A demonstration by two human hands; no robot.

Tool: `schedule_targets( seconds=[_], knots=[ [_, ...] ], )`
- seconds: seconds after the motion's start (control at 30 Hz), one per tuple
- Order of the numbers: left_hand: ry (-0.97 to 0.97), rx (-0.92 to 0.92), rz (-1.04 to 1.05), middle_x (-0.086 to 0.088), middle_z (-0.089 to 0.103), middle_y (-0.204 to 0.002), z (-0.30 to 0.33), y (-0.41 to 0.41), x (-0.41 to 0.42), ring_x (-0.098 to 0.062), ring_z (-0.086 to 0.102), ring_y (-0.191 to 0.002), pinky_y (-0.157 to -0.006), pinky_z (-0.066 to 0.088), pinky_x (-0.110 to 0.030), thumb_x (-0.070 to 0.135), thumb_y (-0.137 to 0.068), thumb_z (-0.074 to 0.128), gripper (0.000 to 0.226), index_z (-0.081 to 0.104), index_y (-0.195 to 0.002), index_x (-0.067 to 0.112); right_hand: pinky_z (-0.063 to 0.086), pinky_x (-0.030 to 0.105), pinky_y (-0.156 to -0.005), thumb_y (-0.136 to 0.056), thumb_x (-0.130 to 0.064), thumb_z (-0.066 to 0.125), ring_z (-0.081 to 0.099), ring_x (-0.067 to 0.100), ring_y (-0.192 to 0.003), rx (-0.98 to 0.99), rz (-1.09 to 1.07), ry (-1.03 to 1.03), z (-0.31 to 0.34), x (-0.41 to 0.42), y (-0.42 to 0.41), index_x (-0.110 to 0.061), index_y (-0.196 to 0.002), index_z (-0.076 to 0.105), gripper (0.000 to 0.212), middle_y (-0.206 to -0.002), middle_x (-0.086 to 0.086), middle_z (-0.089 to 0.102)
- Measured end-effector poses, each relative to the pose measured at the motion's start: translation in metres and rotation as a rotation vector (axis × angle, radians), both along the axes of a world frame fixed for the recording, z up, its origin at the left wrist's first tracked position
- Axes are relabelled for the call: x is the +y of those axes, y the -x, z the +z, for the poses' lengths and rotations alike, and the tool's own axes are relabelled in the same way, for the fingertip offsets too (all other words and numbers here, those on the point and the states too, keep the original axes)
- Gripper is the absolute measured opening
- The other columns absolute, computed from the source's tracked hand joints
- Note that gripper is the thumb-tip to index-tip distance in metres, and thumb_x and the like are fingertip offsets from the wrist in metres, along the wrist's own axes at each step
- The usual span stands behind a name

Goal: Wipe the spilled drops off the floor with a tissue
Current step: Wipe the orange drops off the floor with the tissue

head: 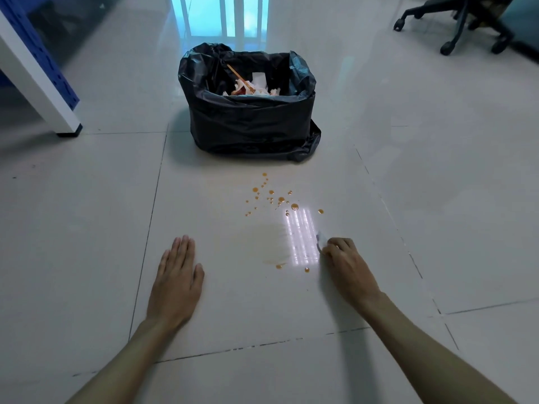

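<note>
Several small orange drops (271,196) lie scattered on the pale tiled floor (87,228) in front of a bin. A faint smeared patch (262,243) spreads nearer to me, with two more drops (279,266) at its near edge. My right hand (347,266) presses on the floor just right of the smear, closed on a small white tissue (320,239) that pokes out past the fingers. Flat on the tile to the left rests my left hand (178,281), fingers extended and holding nothing.
A bin lined with a black bag (250,112), holding paper scraps and a stick, stands just beyond the drops. A white and blue furniture leg (38,83) is at the far left. An office chair base on castors (455,21) is at the far right.
</note>
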State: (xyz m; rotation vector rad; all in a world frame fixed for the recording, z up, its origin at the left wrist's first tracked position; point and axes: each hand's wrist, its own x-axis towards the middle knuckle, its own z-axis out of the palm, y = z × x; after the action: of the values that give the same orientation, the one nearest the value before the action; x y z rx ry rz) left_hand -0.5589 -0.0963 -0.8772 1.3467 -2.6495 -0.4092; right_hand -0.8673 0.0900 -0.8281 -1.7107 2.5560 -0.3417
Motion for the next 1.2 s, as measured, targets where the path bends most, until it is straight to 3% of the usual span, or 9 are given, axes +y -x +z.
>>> schedule_targets(
  seconds=[0.1, 0.2, 0.27, 0.4, 0.57, 0.7, 0.8, 0.93, 1.2],
  knots=[
    [-0.028, -0.019, -0.013, 0.000, -0.006, -0.163, 0.002, -0.001, 0.001, -0.007, -0.016, -0.149, -0.121, -0.009, -0.031, 0.043, -0.096, 0.005, 0.065, -0.004, -0.153, 0.013, 0.055, 0.038, -0.076, -0.072, 0.021, 0.068, 0.062, 0.032, -0.093, 0.028, 0.002, -0.022, -0.001, 0.012, -0.010, -0.001, -0.084, 0.067, 0.025, -0.090, 0.013, 0.068],
    [-0.064, -0.025, -0.014, 0.000, -0.011, -0.163, 0.004, 0.001, 0.002, -0.008, -0.019, -0.148, -0.121, -0.010, -0.031, 0.044, -0.094, 0.001, 0.067, -0.007, -0.153, 0.013, 0.046, 0.040, -0.100, -0.087, 0.005, 0.051, 0.058, 0.037, -0.116, 0.101, 0.025, -0.069, -0.014, 0.003, -0.029, 0.004, -0.118, 0.062, 0.032, -0.116, 0.019, 0.066],
    [-0.083, -0.018, -0.013, 0.000, -0.013, -0.162, 0.005, 0.002, 0.002, -0.009, -0.020, -0.148, -0.120, -0.013, -0.029, 0.045, -0.093, 0.000, 0.068, -0.008, -0.152, 0.013, 0.038, 0.043, -0.109, -0.095, -0.012, 0.041, 0.050, 0.034, -0.130, 0.032, 0.030, -0.079, -0.020, -0.005, -0.051, 0.008, -0.137, 0.047, 0.048, -0.137, 0.022, 0.055],
    [-0.108, -0.023, -0.006, 0.001, -0.016, -0.162, 0.007, 0.004, 0.003, -0.008, -0.023, -0.147, -0.118, -0.016, -0.027, 0.043, -0.093, 0.000, 0.067, -0.010, -0.152, 0.014, 0.036, 0.049, -0.111, -0.095, -0.024, 0.033, 0.046, 0.036, -0.134, -0.143, 0.151, -0.056, -0.023, -0.029, -0.108, 0.010, -0.142, 0.039, 0.058, -0.145, 0.024, 0.045],
    [-0.127, -0.023, -0.009, 0.002, -0.017, -0.161, 0.007, 0.002, 0.003, -0.008, -0.023, -0.146, -0.117, -0.017, -0.026, 0.042, -0.095, 0.004, 0.065, -0.011, -0.152, 0.015, 0.011, 0.048, -0.120, -0.097, -0.056, 0.002, 0.010, 0.029, -0.149, -0.149, 0.318, -0.201, -0.027, -0.036, -0.147, 0.002, -0.153, 0.015, 0.082, -0.160, 0.019, 0.013],
    [-0.115, -0.032, -0.033, 0.002, -0.018, -0.161, 0.005, -0.003, 0.001, -0.007, -0.022, -0.147, -0.121, -0.011, -0.031, 0.045, -0.095, 0.002, 0.065, -0.012, -0.152, 0.016, 0.004, 0.046, -0.121, -0.096, -0.061, 0.006, 0.007, 0.024, -0.150, -0.064, 0.306, -0.231, -0.029, -0.022, -0.118, -0.004, -0.155, 0.010, 0.082, -0.162, 0.011, 0.010],
    [-0.102, -0.050, -0.037, 0.002, -0.018, -0.161, 0.004, -0.003, 0.002, -0.006, -0.024, -0.146, -0.119, -0.015, -0.029, 0.047, -0.093, -0.002, 0.066, -0.014, -0.151, 0.016, -0.009, 0.036, -0.117, -0.094, -0.064, 0.005, 0.001, 0.022, -0.150, -0.051, 0.150, -0.266, -0.023, -0.003, -0.082, -0.004, -0.155, 0.002, 0.086, -0.161, 0.008, -0.001],
    [-0.095, -0.068, -0.020, 0.000, -0.020, -0.161, 0.006, 0.002, 0.005, -0.007, -0.027, -0.145, -0.114, -0.022, -0.023, 0.046, -0.092, -0.006, 0.068, -0.015, -0.151, 0.015, -0.006, 0.035, -0.117, -0.086, -0.072, -0.005, -0.001, 0.020, -0.150, -0.041, -0.114, -0.295, -0.021, 0.034, -0.022, -0.006, -0.154, -0.003, 0.095, -0.163, 0.010, -0.001],
    [-0.091, -0.069, -0.002, -0.002, -0.020, -0.161, 0.005, 0.006, 0.008, -0.011, -0.025, -0.146, -0.119, -0.017, -0.030, 0.045, -0.090, -0.008, 0.070, -0.014, -0.151, 0.011, -0.010, 0.030, -0.117, -0.099, -0.060, 0.025, -0.013, 0.018, -0.148, -0.388, -0.152, -0.107, -0.017, 0.019, -0.069, -0.010, -0.155, -0.011, 0.083, -0.162, 0.008, -0.014]
  ],
)
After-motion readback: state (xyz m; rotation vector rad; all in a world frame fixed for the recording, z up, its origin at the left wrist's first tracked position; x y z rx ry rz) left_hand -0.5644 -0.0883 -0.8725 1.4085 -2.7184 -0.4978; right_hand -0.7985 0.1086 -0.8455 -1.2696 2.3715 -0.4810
